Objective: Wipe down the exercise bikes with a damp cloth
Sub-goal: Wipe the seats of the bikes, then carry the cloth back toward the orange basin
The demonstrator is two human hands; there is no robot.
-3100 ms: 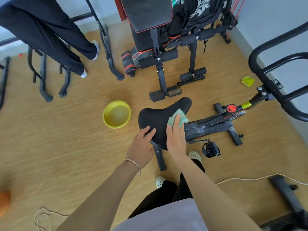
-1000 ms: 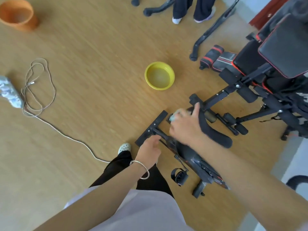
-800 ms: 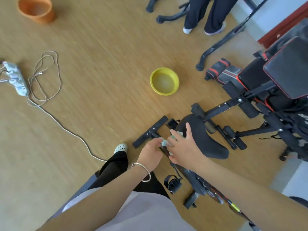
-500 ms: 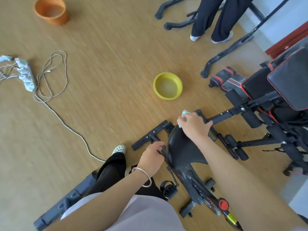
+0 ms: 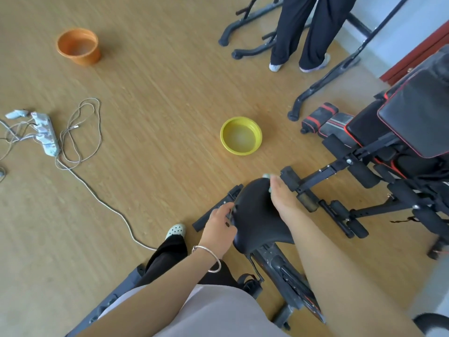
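Nearest, low in the frame, the bike (image 5: 289,280) runs from the lower right edge up toward the centre, with its saddle (image 5: 257,215) just right of centre. The saddle's long axis stands almost upright in the picture, its rounded end toward the yellow bowl (image 5: 240,136) and its other end over the bike. The left hand (image 5: 218,231) grips the saddle's left edge, fingers curled round it. The right hand (image 5: 281,198) is folded over the upper right edge with the cloth (image 5: 266,176) under it; only a pale green scrap peeks out by the fingertips. Half a second ago that hand sat on the saddle's top end; now it lies further right and lower, and less cloth shows. The left hand has kept its hold. Beyond, the bowl stands on the floor (image 5: 158,93), with a bench (image 5: 413,122) at right, a power strip (image 5: 45,133) at left, an orange bucket (image 5: 79,48) upper left and a person's legs (image 5: 301,32) at the top.
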